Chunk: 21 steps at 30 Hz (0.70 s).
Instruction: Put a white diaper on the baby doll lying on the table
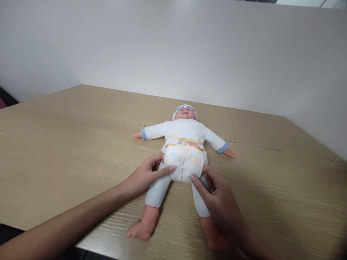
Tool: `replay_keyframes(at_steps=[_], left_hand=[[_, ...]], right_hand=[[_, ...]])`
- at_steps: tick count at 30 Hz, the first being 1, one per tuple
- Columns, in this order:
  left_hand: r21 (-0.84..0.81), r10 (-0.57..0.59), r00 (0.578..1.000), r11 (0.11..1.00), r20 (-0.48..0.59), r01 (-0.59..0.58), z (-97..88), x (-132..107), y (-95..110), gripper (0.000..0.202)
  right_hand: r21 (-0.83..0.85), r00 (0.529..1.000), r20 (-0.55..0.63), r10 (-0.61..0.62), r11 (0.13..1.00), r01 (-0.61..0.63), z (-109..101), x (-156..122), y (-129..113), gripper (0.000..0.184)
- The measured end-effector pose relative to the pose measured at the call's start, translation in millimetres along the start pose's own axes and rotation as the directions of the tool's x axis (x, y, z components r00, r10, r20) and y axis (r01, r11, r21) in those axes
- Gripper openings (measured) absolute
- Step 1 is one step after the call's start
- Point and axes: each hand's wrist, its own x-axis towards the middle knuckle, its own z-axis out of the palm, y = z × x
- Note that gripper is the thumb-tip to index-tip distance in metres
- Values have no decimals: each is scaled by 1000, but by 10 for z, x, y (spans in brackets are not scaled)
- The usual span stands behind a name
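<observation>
A baby doll point(184, 127) lies on its back, arms spread, head toward the far side. It wears a white suit with blue cuffs and a white cap point(184, 107) lettered "Happy Baby". Around its hips is a white diaper point(185, 159), with a printed orange strip across the waist. My left hand point(151, 169) is closed on the diaper's edge at the left thigh opening, thumb on the front. At the opposite leg opening, my right hand point(217, 189) pinches the other edge between thumb and fingers. Some fingertips are hidden by the diaper and legs.
The doll rests on a light wood-grain table point(81, 144) with a seam running across it. Behind the table stands a plain white wall or partition point(173, 50). The table's front edge shows at the lower left.
</observation>
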Motion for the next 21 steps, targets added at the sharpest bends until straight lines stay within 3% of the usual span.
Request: replay_keyframes(at_steps=[9,17,21], left_hand=[[286,130,991,951,-29,-117,27,-21,-1,37],[422,170,983,897,-62,-129,47,-49,-8,41],[363,155,987,923,-47,-128,29,-27,-13,38]], right_hand=[[-126,973,60,-221,966,227,15,47,-45,19],[-15,990,41,-137,990,137,21,70,-34,32],[45,997,61,-56,998,53,13,52,-41,32]])
